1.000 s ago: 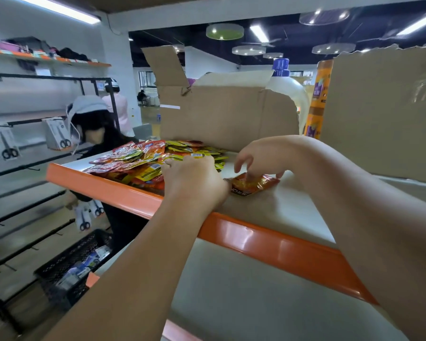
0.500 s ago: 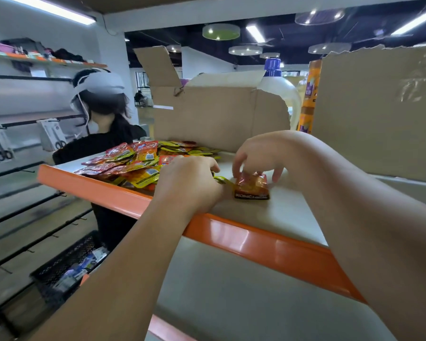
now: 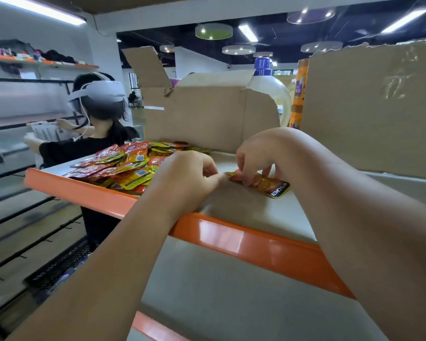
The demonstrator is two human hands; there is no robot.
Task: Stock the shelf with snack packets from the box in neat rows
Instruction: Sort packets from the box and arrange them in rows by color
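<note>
A single red-and-yellow snack packet (image 3: 268,184) lies flat on the white shelf (image 3: 251,210), which has an orange front edge. My right hand (image 3: 261,153) arches over this packet, its fingertips pinching the far-left part. My left hand (image 3: 185,178) is curled beside it, thumb tip touching the packet's left end. A loose pile of snack packets (image 3: 123,164) covers the shelf's left part. Behind the pile stands the open cardboard box (image 3: 207,116) with a raised flap.
A second, larger cardboard box (image 3: 371,107) fills the right back of the shelf. A white jug with a blue cap (image 3: 268,87) stands between the boxes. A person wearing a headset (image 3: 96,114) works at the left racks. A black basket (image 3: 62,264) sits on the floor.
The single packet has turned and slid to the right under my right hand, black end now pointing right. My left hand moved right to its end. The person at left stood up and turned to the racks.
</note>
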